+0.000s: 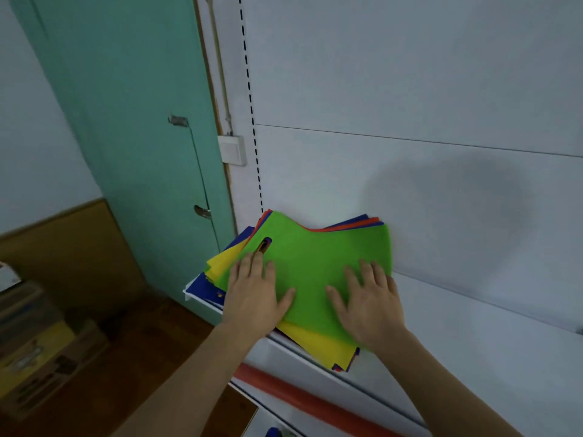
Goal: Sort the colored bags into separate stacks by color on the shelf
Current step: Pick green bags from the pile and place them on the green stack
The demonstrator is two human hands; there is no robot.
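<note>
Under both flat palms, left hand (pixel 252 291) and right hand (pixel 367 302), fingers spread and clamped on nothing, lies the top green bag (pixel 310 263) of one mixed pile on the shelf (pixel 473 326). Sliding it could drag the yellow bags (pixel 310 342) off the edge. Counted: one green visible; yellow, blue, red layers uncountable.

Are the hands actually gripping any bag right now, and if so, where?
Nothing is gripped. The left hand and right hand lie flat, fingers spread, on the near half of the green bag topping the mixed pile.
</note>
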